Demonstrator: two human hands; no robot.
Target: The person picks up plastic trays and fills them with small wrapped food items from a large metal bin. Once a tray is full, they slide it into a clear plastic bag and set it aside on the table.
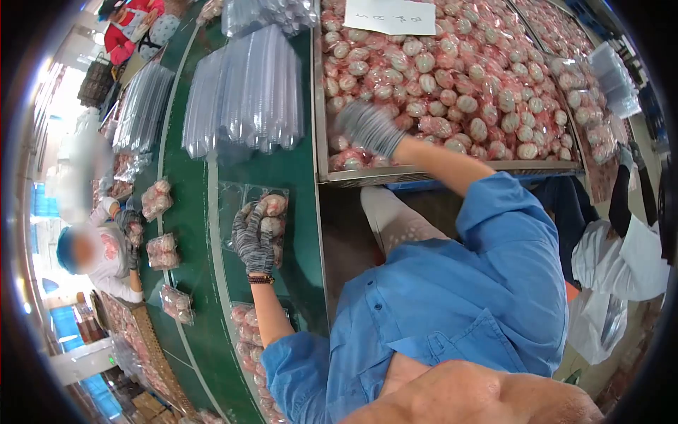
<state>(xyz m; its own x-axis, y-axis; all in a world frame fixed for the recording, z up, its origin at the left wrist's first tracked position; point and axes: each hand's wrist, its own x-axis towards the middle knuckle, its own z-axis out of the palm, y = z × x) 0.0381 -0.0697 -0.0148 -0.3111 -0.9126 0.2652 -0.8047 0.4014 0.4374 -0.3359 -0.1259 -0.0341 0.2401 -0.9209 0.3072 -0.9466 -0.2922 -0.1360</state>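
Observation:
My left hand [255,239], in a grey striped glove with a beaded bracelet at the wrist, is over a clear plastic box [236,194] on the green belt. Its fingers curl down onto film-wrapped eggs [274,205] in one half of the box, and the lid half lies folded open beside them. My right hand [371,127], gloved alike, is smeared by motion above a wide metal tray [452,169] heaped with wrapped eggs [494,106] printed in red. Its fingers are too blurred to read.
Stacked clear plastic boxes [244,99] stand on the belt [191,283] beyond my left hand. Filled packs [247,332] line the near side, with several more [162,251] farther across. A paper sheet [390,17] lies on the eggs. Co-workers [106,258] are opposite and at right [611,254].

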